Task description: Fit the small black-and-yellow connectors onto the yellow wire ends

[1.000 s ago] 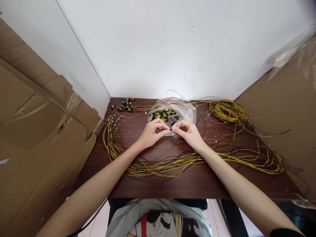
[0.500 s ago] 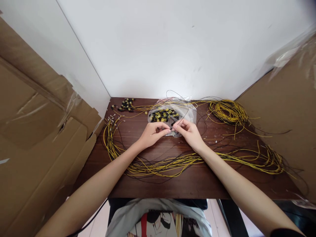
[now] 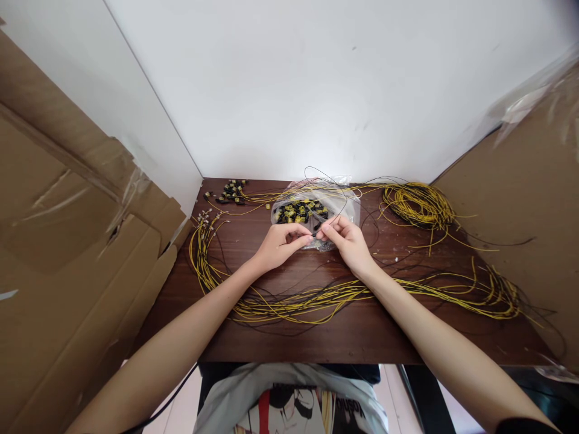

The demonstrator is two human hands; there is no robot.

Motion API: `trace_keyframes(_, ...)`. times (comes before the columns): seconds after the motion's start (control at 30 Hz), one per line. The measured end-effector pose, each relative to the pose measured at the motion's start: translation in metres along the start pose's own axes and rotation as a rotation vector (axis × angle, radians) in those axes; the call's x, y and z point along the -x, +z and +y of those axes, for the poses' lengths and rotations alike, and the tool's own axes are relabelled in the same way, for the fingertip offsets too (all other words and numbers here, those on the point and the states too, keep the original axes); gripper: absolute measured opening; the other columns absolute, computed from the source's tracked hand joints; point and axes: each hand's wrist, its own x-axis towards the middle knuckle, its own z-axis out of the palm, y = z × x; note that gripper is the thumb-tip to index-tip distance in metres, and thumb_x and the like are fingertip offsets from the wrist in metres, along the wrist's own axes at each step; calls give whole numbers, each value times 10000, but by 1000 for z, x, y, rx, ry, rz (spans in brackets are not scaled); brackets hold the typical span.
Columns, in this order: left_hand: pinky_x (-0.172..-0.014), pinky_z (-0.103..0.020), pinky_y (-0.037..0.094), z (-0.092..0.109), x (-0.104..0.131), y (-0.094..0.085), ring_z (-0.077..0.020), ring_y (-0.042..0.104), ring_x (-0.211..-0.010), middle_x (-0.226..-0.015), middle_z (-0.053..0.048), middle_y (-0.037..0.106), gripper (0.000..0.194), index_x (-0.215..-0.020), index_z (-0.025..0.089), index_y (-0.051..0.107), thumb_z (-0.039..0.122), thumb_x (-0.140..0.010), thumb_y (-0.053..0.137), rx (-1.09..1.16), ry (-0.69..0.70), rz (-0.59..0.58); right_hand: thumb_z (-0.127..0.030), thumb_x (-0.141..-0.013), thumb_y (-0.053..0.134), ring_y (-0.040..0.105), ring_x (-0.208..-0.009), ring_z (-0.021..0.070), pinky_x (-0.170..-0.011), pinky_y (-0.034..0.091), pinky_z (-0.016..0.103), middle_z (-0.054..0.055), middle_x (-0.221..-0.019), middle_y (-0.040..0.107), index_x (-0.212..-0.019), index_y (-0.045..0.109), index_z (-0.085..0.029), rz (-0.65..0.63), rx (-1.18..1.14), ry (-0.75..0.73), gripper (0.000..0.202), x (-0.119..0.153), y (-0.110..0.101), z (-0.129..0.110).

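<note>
In a pinch between thumb and forefinger, my left hand (image 3: 283, 246) holds a small black piece, mostly covered by the fingertips; it looks like a connector. Just to its right, my right hand (image 3: 346, 240) is closed on a thin black wire (image 3: 345, 199) that loops up and back from the fingers. The fingertips of both hands almost meet above the front of a clear plastic bag (image 3: 350, 208). Inside the bag lies a heap of black and yellow connectors (image 3: 296, 212), just behind my left hand.
A bundle of yellow and black wires (image 3: 289, 310) crosses under my forearms. Coiled wires (image 3: 418, 205) lie at the back right, and wired connectors (image 3: 233, 191) at the back left. Cardboard (image 3: 67, 241) flanks the brown table (image 3: 316, 346); a white wall (image 3: 289, 90) stands behind.
My right thumb and fingertips have shifted slightly up and away from the left fingertips, still on the wire. The left hand has hardly moved.
</note>
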Motion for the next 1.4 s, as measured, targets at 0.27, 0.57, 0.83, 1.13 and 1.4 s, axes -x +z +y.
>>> trace_keyframes(0.27, -554, -208, 371, 2, 0, 0, -101, 498, -603, -746, -43, 669, 243, -834, 119, 693, 323, -823, 561, 9, -7, 5, -491, -777, 624, 553, -650, 135, -696, 452, 299, 5, -689, 627, -784, 544, -196, 39, -39, -10, 306, 1, 2, -3)
trace_keyframes(0.57, -523, -201, 341, 3, 1, 0, -89, 455, -564, -698, -24, 635, 233, -815, 122, 689, 325, -809, 575, 20, 1, 6, -404, -741, 680, 560, -670, 135, -661, 447, 276, 10, -742, 628, -788, 640, -190, -81, 97, -29, 223, 0, -2, -1)
trace_keyframes(0.83, -517, -195, 329, 3, 1, 0, -75, 415, -551, -675, -4, 592, 202, -801, 121, 679, 315, -774, 628, 50, -3, 4, -403, -722, 696, 556, -641, 140, -641, 441, 288, 13, -710, 644, -774, 654, -183, -58, 95, 2, 229, 0, -1, -2)
trace_keyframes(1.13, -513, -194, 322, 4, 0, 1, -77, 408, -542, -637, 0, 571, 213, -790, 115, 673, 313, -790, 597, 12, -11, 24, -440, -745, 674, 584, -685, 146, -700, 458, 300, 10, -713, 634, -786, 608, -185, -11, 7, -4, 267, 1, 0, 2)
trace_keyframes(1.4, -509, -187, 325, 4, 0, 2, -75, 408, -544, -645, -1, 573, 211, -780, 114, 665, 318, -774, 611, 28, -31, 23, -408, -739, 685, 577, -680, 128, -696, 453, 273, 3, -711, 621, -789, 613, -176, -9, -16, 9, 248, 0, 0, -1)
